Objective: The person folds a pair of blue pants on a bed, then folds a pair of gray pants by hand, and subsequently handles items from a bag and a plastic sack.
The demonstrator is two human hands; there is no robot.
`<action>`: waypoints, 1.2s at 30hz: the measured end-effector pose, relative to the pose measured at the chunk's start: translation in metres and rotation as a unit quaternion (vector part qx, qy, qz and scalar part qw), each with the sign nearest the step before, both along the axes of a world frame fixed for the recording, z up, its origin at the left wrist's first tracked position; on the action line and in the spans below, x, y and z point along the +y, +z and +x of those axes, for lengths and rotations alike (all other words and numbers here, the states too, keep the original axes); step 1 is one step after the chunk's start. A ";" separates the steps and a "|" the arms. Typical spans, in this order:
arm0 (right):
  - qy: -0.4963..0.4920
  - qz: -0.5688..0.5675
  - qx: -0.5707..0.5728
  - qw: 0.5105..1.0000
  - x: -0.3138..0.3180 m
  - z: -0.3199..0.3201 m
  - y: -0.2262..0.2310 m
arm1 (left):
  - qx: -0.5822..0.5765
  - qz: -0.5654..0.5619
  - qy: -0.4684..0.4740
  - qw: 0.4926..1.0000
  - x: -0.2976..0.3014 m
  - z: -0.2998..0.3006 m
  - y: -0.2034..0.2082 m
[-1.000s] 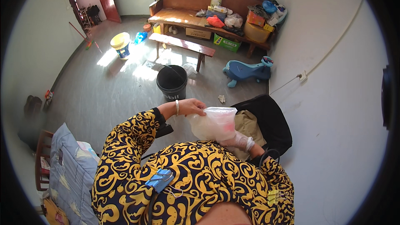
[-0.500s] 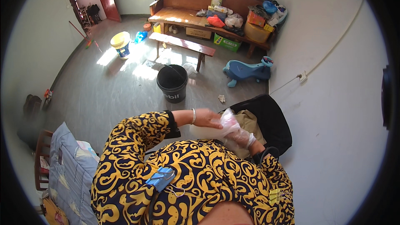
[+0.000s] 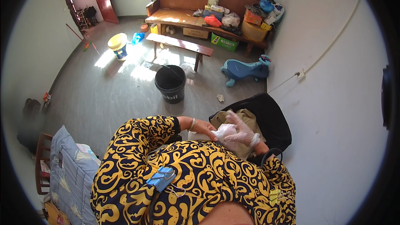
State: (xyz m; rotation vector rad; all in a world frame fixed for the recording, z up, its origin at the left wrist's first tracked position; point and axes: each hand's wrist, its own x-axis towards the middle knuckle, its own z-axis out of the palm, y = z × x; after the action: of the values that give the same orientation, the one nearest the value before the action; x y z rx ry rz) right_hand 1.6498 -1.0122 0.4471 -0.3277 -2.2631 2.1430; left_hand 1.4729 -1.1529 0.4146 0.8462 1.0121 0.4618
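In front of my body my left hand (image 3: 201, 128), bare with a bracelet at the wrist, has its fingers closed on a white, crumpled plastic bag (image 3: 225, 131). What the bag contains is hidden. My right hand (image 3: 245, 136) wears a clear disposable glove, gathered loosely at the wrist. Its fingers are spread, pointing away from me and leftward, just beside the bag. Beneath and beyond this hand lies khaki cloth (image 3: 246, 118) on a black padded seat or bag-like thing (image 3: 273, 112); which it is I cannot tell.
A black bucket (image 3: 170, 87) stands ahead on the grey floor. Farther off are a yellow-rimmed bucket (image 3: 118, 46), a narrow bench (image 3: 179, 44) and a loaded wooden settee (image 3: 175, 14). A blue ride-on toy (image 3: 246, 70) sits by the right wall. Bedding (image 3: 71, 162) lies at left.
My right hand has come out from beside the white plastic, raising and spreading its gloved fingers. My left hand has moved slightly lower and still grips the bag. The view has shifted slightly.
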 end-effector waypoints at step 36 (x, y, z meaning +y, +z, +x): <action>-0.042 0.674 0.166 0.718 0.002 -0.010 0.027 | 0.200 0.105 0.283 0.932 -0.012 0.001 0.020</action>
State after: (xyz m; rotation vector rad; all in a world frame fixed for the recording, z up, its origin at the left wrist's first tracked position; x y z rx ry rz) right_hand 1.6400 -1.0104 0.4741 0.0293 -2.6924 0.0601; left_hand 1.4742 -1.1647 0.4348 0.8494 1.6192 0.9249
